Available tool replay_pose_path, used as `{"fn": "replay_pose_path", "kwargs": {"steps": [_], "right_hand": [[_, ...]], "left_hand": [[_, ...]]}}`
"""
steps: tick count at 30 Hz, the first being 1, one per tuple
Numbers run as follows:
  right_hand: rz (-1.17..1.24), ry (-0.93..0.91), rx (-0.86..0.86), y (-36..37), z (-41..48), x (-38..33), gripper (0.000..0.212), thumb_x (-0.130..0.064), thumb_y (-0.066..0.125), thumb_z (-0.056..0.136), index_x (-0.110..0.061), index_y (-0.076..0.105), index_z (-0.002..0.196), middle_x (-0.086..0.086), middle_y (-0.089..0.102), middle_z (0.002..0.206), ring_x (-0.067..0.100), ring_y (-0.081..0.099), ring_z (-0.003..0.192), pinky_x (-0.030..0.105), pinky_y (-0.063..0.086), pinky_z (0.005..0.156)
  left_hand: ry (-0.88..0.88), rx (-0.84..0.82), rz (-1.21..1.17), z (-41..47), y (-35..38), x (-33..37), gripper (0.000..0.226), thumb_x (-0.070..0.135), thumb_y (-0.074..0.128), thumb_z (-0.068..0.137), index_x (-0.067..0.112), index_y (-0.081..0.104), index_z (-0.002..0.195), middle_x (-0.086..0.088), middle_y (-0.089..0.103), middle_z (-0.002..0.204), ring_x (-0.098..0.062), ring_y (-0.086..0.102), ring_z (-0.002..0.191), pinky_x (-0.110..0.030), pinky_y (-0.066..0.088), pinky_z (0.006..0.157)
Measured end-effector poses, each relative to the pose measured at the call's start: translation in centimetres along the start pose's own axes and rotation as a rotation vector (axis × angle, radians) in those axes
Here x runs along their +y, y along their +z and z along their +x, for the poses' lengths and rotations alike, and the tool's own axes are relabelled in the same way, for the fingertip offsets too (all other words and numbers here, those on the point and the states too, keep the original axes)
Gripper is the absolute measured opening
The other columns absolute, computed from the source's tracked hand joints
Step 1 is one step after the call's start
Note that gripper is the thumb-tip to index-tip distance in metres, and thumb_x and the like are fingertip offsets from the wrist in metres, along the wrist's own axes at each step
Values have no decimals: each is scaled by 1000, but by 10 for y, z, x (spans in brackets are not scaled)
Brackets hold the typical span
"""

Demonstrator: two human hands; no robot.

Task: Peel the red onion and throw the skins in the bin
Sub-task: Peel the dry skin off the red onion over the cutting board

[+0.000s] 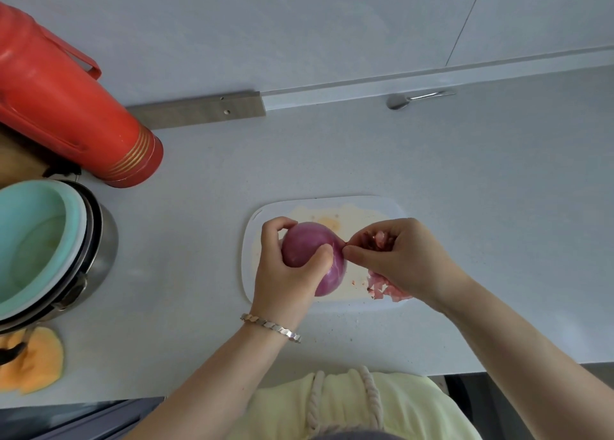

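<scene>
My left hand [288, 272] grips a smooth purple red onion [307, 245] from the left, thumb across its front, just above a white cutting board [382, 207]. At the onion's right end my right hand [402, 258] pinches a thin strip of skin [345, 244] between thumb and forefinger. Crumpled onion skins [382, 238] are bunched in that hand's palm. No bin is in view.
Pink chopped pieces [382, 288] lie on the board under my right hand. A red thermos [66, 107] leans at the far left. Beside it stands a metal pot with a teal bowl [40, 243] inside. An orange cloth [33, 363] lies near the counter's front edge. A spoon [415, 99] lies by the wall.
</scene>
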State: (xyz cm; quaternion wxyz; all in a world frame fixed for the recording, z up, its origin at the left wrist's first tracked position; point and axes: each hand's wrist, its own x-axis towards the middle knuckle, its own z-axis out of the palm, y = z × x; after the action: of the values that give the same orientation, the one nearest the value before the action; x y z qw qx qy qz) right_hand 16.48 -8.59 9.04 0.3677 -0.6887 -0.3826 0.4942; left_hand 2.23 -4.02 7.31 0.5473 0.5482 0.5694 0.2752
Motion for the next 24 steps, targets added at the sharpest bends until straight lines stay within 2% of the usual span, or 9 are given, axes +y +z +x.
{"fn": "replay_pose_path", "kwargs": {"steps": [5,7,9,12,15,17,19,21,24], "right_hand": [[-50,-46,-47,1,4,6,19,-7,63,81,-7,63,62,-11,43,38,17,47,41,12,32,32],[-69,-86,-46,3,6,8,18,-5,63,81,-7,62,63,-13,43,39,13,45,42,12,33,32],[-84,-170,-21,4,8,10,22,-4,65,79,-15,59,61,-14,47,44,7,44,42,12,35,36],[-136,-371,15,4,10,15,26,-8,66,73,-26,54,60,-12,48,55,5,46,53,9,36,49],[-96,-506,34,2,12,21,9,-17,62,69,-18,57,62,0,52,61,9,46,59,8,35,54],[-18,-554,37,3,13,24,6,-22,59,70,-21,56,64,-6,52,61,7,47,58,8,35,56],[77,-541,17,3,12,23,9,-22,60,71,-23,56,63,-13,55,62,2,49,54,8,37,52],[139,-487,-42,-2,10,21,16,-18,71,73,-22,58,64,-17,59,60,0,52,46,16,43,47],[135,-330,-159,-12,6,16,14,-25,74,67,-25,67,79,-15,63,60,4,54,43,20,42,38]], "left_hand": [[-96,-46,-58,1,-1,0,35,31,65,63,32,49,94,14,53,93,-4,55,80,-7,47,54],[-225,-73,-161,2,-1,0,34,32,66,64,28,53,95,8,55,99,-14,59,88,-29,59,65],[-394,-143,-295,1,-2,2,36,35,65,63,23,58,97,-5,56,112,-30,63,94,-43,58,56],[-575,-281,-376,-2,-2,9,25,36,58,81,17,65,96,-18,61,117,-34,65,83,-36,55,48],[-720,-383,-449,-2,-3,14,35,43,53,84,15,65,100,-21,67,105,-38,66,83,-31,53,43],[-797,-452,-506,-1,-4,16,42,47,53,83,12,65,103,-20,69,94,-41,66,80,-28,52,41],[-841,-497,-542,-2,-5,18,44,48,52,83,11,65,102,-19,70,89,-41,67,76,-26,52,39],[-829,-508,-519,0,-6,17,44,48,53,83,12,65,103,-19,70,89,-41,67,75,-26,52,38],[-741,-468,-383,6,-9,18,37,48,53,83,16,65,99,-18,69,97,-39,67,79,-27,51,39]]}}
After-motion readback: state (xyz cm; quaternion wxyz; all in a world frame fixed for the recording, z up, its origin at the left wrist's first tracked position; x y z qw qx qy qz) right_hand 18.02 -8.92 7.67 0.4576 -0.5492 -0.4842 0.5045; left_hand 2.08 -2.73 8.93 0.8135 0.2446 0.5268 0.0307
